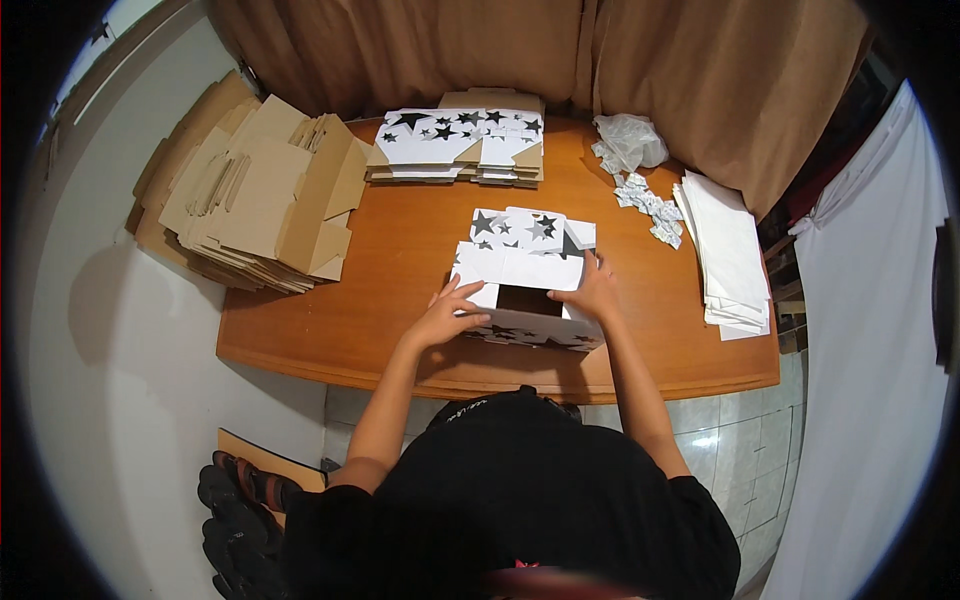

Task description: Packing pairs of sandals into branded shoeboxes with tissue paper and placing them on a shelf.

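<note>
A white cardboard box [525, 268] printed with black and grey stars stands partly folded near the front edge of the table, its dark inside showing through a gap in the top. My left hand [447, 314] grips the box's near left corner, with the fingers over the side flap. On the right side, my right hand [592, 292] holds the box wall, thumb toward the opening and fingers around the outside. A star-printed flap stands out at the box's far side. The box's bottom is hidden.
Brown flattened cardboard [255, 195] is piled high at the left of the wooden table [400, 245]. Folded star-printed boxes [455, 140] lie stacked at the back. Small packets [650, 208], a clear plastic bag [630, 142] and white paper sheets [725, 255] lie at the right.
</note>
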A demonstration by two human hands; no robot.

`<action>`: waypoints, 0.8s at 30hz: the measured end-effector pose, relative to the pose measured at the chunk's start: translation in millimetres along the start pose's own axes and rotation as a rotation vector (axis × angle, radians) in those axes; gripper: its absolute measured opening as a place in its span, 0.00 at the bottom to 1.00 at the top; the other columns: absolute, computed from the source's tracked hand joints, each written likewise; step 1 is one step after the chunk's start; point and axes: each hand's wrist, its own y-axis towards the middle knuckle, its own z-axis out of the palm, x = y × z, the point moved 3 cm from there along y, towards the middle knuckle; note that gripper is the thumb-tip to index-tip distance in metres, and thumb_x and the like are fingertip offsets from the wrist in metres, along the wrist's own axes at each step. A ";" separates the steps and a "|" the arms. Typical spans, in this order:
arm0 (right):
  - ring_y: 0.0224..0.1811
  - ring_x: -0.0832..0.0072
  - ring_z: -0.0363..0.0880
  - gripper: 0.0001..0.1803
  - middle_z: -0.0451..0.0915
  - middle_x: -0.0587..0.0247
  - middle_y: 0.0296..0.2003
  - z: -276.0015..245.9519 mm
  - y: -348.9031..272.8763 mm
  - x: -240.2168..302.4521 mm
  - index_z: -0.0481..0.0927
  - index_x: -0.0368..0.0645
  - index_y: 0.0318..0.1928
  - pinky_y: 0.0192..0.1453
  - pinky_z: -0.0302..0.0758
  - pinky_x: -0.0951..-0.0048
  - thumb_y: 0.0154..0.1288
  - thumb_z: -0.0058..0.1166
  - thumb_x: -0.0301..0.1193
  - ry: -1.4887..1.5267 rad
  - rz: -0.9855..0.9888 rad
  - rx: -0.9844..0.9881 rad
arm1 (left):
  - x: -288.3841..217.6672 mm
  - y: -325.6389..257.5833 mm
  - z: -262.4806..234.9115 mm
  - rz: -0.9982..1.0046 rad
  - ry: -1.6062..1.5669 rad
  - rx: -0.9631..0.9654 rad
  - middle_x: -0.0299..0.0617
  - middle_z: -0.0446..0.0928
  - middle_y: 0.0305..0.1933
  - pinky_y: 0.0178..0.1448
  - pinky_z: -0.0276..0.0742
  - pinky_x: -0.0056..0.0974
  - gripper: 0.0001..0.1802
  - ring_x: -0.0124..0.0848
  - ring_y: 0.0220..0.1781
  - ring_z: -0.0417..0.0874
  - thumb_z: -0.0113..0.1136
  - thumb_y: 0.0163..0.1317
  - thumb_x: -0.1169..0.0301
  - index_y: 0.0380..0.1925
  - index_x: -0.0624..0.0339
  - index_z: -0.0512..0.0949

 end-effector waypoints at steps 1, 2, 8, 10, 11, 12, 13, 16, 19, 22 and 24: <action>0.60 0.41 0.58 0.60 0.55 0.46 0.63 -1.0 0.4 0.9 0.56 0.40 0.64 0.59 0.65 0.50 0.32 0.69 0.56 0.004 -0.004 0.017 | 1.3 3.3 3.5 0.000 -0.001 0.001 0.39 0.59 0.68 0.68 0.33 0.62 0.18 0.50 0.74 0.38 0.60 0.54 0.49 0.33 0.49 0.84; 0.60 0.41 0.58 0.60 0.55 0.46 0.63 -3.0 0.2 1.1 0.56 0.40 0.64 0.59 0.65 0.50 0.32 0.69 0.56 0.003 -0.003 0.018 | 2.9 6.8 3.9 -0.009 0.005 -0.096 0.40 0.61 0.67 0.69 0.35 0.60 0.20 0.50 0.73 0.40 0.60 0.54 0.48 0.34 0.51 0.84; 0.66 0.57 0.54 0.38 0.55 0.45 0.63 3.8 20.5 -32.5 0.61 0.34 0.62 0.68 0.54 0.64 0.62 0.48 0.50 0.579 0.043 0.114 | -8.5 20.0 18.7 -0.074 0.193 -0.538 0.62 0.55 0.65 0.68 0.48 0.55 0.30 0.60 0.67 0.52 0.57 0.56 0.50 0.52 0.60 0.70; 0.66 0.56 0.54 0.39 0.55 0.45 0.63 4.4 14.7 -31.4 0.61 0.34 0.62 0.68 0.54 0.63 0.59 0.51 0.50 0.510 -0.011 0.094 | -2.8 23.2 22.5 -0.164 0.123 -0.579 0.61 0.55 0.64 0.67 0.50 0.55 0.32 0.59 0.66 0.54 0.58 0.55 0.51 0.55 0.59 0.66; 0.66 0.55 0.54 0.41 0.55 0.45 0.63 4.1 12.0 -29.9 0.61 0.34 0.62 0.68 0.54 0.62 0.57 0.53 0.51 0.441 -0.067 0.075 | 0.9 24.0 24.1 -0.255 0.054 -0.622 0.60 0.54 0.64 0.66 0.52 0.55 0.35 0.59 0.65 0.55 0.60 0.54 0.52 0.58 0.58 0.63; 0.66 0.55 0.54 0.41 0.55 0.45 0.63 5.0 10.4 -29.1 0.61 0.34 0.62 0.68 0.54 0.62 0.57 0.53 0.51 0.440 -0.066 0.075 | 1.9 25.6 25.7 -0.255 0.053 -0.621 0.60 0.54 0.64 0.66 0.52 0.55 0.35 0.59 0.65 0.55 0.60 0.54 0.52 0.58 0.58 0.63; 0.64 0.50 0.55 0.43 0.54 0.43 0.63 4.7 8.2 -26.7 0.61 0.35 0.62 0.67 0.53 0.60 0.53 0.56 0.50 0.363 -0.097 0.055 | -1.0 26.9 26.2 -0.306 0.075 -0.600 0.60 0.55 0.64 0.65 0.53 0.55 0.37 0.58 0.64 0.57 0.62 0.52 0.54 0.59 0.56 0.60; 0.60 0.43 0.57 0.46 0.53 0.42 0.63 2.0 -2.5 -16.0 0.59 0.37 0.63 0.65 0.56 0.56 0.47 0.62 0.47 0.220 -0.121 0.011 | -14.8 28.1 30.7 -0.404 0.175 -0.582 0.59 0.55 0.63 0.63 0.55 0.54 0.39 0.55 0.63 0.59 0.64 0.50 0.56 0.60 0.54 0.59; 0.58 0.41 0.59 0.47 0.54 0.43 0.62 7.7 -10.4 -11.0 0.58 0.41 0.64 0.60 0.63 0.53 0.43 0.65 0.42 0.090 -0.112 -0.050 | -20.7 30.5 38.3 -0.460 0.304 -0.591 0.57 0.54 0.63 0.62 0.56 0.54 0.39 0.53 0.62 0.59 0.66 0.49 0.58 0.60 0.54 0.59; 0.55 0.42 0.61 0.47 0.55 0.44 0.62 12.7 -16.0 -12.3 0.59 0.44 0.63 0.54 0.69 0.52 0.42 0.66 0.41 -0.005 -0.127 -0.133 | -26.2 33.7 42.7 -0.477 0.378 -0.594 0.57 0.54 0.63 0.61 0.56 0.53 0.40 0.53 0.62 0.59 0.67 0.48 0.59 0.59 0.53 0.59; 0.54 0.42 0.63 0.47 0.56 0.45 0.61 13.2 -16.2 -11.2 0.60 0.45 0.63 0.51 0.71 0.53 0.42 0.67 0.41 -0.036 -0.147 -0.177 | -26.9 34.9 42.7 -0.488 0.401 -0.595 0.57 0.54 0.62 0.60 0.56 0.53 0.40 0.52 0.62 0.59 0.67 0.47 0.60 0.59 0.53 0.59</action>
